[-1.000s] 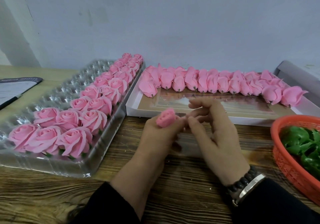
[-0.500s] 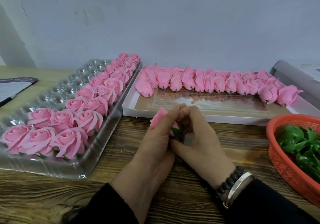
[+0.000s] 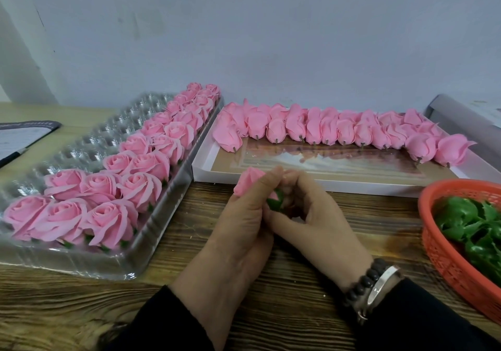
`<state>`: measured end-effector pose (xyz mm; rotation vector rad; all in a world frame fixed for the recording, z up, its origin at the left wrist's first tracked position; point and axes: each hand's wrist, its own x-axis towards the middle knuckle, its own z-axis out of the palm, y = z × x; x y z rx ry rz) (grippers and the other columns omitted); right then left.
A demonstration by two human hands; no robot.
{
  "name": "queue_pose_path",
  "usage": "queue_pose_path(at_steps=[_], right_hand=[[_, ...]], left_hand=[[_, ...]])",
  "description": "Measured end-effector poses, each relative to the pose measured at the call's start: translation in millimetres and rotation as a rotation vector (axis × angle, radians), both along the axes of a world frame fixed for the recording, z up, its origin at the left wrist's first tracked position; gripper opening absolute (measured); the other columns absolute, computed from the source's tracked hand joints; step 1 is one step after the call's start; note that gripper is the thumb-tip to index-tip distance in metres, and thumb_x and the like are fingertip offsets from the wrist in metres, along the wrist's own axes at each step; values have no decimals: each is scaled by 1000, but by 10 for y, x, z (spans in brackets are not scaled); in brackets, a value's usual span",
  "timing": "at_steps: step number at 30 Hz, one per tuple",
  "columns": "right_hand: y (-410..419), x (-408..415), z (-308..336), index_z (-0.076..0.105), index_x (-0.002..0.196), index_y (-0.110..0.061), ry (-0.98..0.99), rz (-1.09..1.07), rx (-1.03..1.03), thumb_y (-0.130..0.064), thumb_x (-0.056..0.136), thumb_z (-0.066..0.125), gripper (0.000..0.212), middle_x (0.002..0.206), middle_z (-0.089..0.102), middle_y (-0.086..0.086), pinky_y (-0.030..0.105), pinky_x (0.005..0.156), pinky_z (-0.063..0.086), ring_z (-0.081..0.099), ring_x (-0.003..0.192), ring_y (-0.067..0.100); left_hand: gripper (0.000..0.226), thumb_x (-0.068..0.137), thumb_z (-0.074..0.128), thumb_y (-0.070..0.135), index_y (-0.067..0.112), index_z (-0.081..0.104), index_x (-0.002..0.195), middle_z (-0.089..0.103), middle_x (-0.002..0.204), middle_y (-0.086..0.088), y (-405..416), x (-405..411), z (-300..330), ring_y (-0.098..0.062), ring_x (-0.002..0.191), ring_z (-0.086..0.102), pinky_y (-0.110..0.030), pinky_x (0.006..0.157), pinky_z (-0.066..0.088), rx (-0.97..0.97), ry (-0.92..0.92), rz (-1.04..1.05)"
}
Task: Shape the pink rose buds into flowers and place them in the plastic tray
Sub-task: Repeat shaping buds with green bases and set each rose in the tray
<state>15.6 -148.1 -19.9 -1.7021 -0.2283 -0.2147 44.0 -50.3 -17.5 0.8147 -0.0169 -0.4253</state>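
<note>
Pinching a pink rose bud (image 3: pixel 248 181) between them, the left hand (image 3: pixel 238 226) and right hand (image 3: pixel 306 215) meet just in front of the white cardboard tray (image 3: pixel 206 169), above the wooden counter (image 3: pixel 284 310). The left fingers (image 3: pixel 267 185) are clamped along the bud's petals; the right fingers (image 3: pixel 294 185) are curled round its base, where a green calyx (image 3: pixel 275 203) shows. The bud is closed, so the step in hand looks like fitting the calyx before the petals are opened. Next, the outer petals would need peeling back gently, one by one, without tearing, until the bud matches the finished roses (image 3: pixel 108 193). Those fill the right-hand rows of the clear plastic tray (image 3: pixel 81 261) at left; its left-hand cells are unfilled. More unshaped buds (image 3: pixel 339 131) line the far edge of the cardboard tray. An orange basket (image 3: pixel 444 250) of green calyxes (image 3: pixel 471 223) sits at right.
</note>
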Motion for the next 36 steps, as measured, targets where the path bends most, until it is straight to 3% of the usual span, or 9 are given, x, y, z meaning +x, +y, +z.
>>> queue_pose_path(at_steps=[8,14,16,22,26,28,30,32,36], right_hand=[[6,-5,-1,53,79,-27,-33,-125,-117,-10,67,73,29,64,57,-20,9,60,42,52,60,-2],[-57,-2,50,57,77,-13,-4,39,78,7,76,67,22,51,56,-16,7,49,39,48,48,-7],[-66,-1,46,58,81,-9,10,68,96,7,77,66,19,53,57,-16,7,51,40,49,50,-6],[-20,18,-13,55,80,-20,7,-15,-3,4,70,71,31,61,57,-15,11,56,40,49,57,-1],[-75,18,2,61,86,-5,45,53,98,6,76,68,17,60,56,-6,16,57,46,53,58,8],[-102,11,14,61,90,8,96,121,125,0,79,68,16,59,57,1,16,57,47,55,56,9],[-122,2,25,63,86,5,136,160,122,-9,76,71,18,58,59,2,16,59,46,56,56,8],[-122,-6,37,66,85,-2,143,159,85,-15,74,69,17,63,60,3,17,63,46,56,60,8],[-86,17,12,63,93,-10,71,23,112,2,82,61,16,80,57,10,20,67,47,52,74,14]], left_hand=[[30,60,76,24,4,68,81,62,86,-19,-6,7,-41,-27,80,64,-36,77,55,68,-97,45],[31,60,79,25,3,72,82,65,88,-19,11,24,-11,-28,84,65,-33,77,57,64,-106,-36],[28,64,75,24,3,71,83,65,89,-20,14,15,1,-27,81,66,-29,68,56,80,-111,-38],[38,61,80,21,0,65,88,58,92,-24,4,3,-16,-31,85,61,-38,79,54,98,-110,2],[49,61,77,27,-1,60,97,53,88,-21,27,13,7,-28,76,58,-28,59,52,146,-152,-41],[64,59,77,33,-8,58,104,49,86,-18,53,18,28,-22,63,52,-22,46,40,182,-158,-76],[71,56,78,34,-12,56,106,47,79,-15,71,26,29,-18,58,48,-23,46,37,210,-166,-70],[56,60,79,30,-5,61,99,51,80,-17,77,28,20,-24,68,52,-26,55,43,225,-194,-44],[13,74,68,12,0,72,76,70,78,-20,106,42,7,-26,73,67,-33,69,56,382,-319,113]])
